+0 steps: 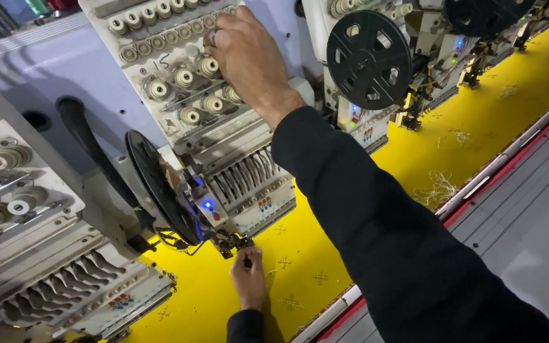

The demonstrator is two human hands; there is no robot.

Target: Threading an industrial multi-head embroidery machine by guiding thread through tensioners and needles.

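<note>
1. Yellow cloth is lying stretched flat under the middle head, so needles can be reaching it; one sheet.
2. Three heads are showing; two black reels are hanging beside them, one left and one right of the middle head.
3. Right hand is reaching up the middle head, fingers closing on a tension knob.
4. Left hand is pinching, seemingly thread, just below its needles.

One head-worn view looks steeply down (close in) at the embroidery machine.
</note>
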